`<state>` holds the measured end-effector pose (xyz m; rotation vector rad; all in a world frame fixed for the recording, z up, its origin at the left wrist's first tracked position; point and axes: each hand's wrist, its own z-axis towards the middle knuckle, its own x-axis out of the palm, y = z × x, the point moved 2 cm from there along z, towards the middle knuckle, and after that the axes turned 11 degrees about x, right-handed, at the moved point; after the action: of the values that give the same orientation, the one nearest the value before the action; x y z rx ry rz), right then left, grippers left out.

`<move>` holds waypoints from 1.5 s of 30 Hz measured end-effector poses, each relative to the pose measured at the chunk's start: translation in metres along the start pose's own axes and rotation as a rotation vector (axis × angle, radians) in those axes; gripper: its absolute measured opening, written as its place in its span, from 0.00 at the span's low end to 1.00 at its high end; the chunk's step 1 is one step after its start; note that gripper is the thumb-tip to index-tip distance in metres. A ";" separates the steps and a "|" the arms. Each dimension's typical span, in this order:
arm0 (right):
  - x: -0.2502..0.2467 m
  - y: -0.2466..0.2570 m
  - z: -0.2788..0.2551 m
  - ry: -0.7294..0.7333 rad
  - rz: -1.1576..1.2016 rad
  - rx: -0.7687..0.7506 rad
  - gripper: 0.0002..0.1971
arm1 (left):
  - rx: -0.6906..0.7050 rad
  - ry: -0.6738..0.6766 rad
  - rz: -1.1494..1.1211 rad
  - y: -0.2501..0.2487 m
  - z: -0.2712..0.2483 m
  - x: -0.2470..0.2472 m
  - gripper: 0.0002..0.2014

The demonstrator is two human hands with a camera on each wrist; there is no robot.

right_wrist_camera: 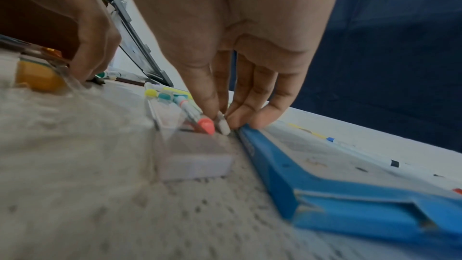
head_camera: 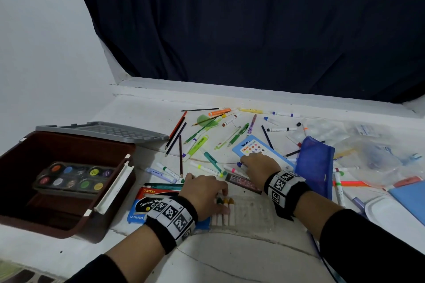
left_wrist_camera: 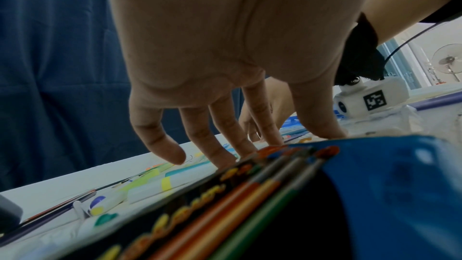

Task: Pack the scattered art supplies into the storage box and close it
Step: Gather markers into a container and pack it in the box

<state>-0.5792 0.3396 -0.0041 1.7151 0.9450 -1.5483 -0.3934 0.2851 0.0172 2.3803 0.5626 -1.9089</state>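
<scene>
The brown storage box [head_camera: 69, 142] stands open at the left, its grey lid [head_camera: 103, 130] tilted back and a watercolour palette [head_camera: 73, 178] inside. My left hand [head_camera: 207, 190] lies with fairly straight fingers [left_wrist_camera: 220, 145] touching the tips of a few crayons [head_camera: 224, 210] in a clear tray [head_camera: 253, 213], beside the blue Nikki pencil box [head_camera: 149, 202]. Further back, my right hand [head_camera: 259, 165] pinches a white marker [right_wrist_camera: 223, 126] between thumb and fingertips at the edge of the blue Ninso pencil box [head_camera: 255, 148]. Several markers and pencils [head_camera: 207, 135] lie scattered beyond.
A blue mesh pouch [head_camera: 315, 165] stands right of my right wrist, with clear plastic bags [head_camera: 372, 149] and more markers behind it. A small dark rectangular case [head_camera: 243, 182] lies between my hands. A dark curtain [head_camera: 253, 29] hangs behind the ledge.
</scene>
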 end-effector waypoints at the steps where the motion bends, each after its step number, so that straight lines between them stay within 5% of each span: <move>1: -0.003 0.001 -0.001 -0.001 0.012 0.004 0.08 | -0.004 0.001 -0.002 0.001 0.000 0.001 0.22; 7: -0.042 0.006 -0.026 -0.154 0.303 -0.020 0.12 | -0.004 -0.046 -0.006 0.003 0.001 0.005 0.23; 14: -0.048 0.009 -0.077 0.037 0.504 -0.030 0.10 | 0.019 -0.056 0.006 0.004 0.002 0.006 0.23; 21: -0.024 0.012 -0.097 0.270 0.387 -0.045 0.11 | 0.045 -0.037 0.049 0.004 0.001 0.007 0.23; 24: -0.016 0.021 -0.100 0.210 0.384 -0.083 0.04 | 0.049 -0.021 0.074 0.001 0.002 0.005 0.23; 45: -0.010 0.039 -0.088 0.096 0.164 -0.087 0.10 | 0.060 -0.033 0.104 -0.002 -0.001 0.005 0.23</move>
<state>-0.4997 0.3911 0.0154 1.7713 0.8817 -1.3118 -0.3924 0.2890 0.0131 2.3582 0.3768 -1.9436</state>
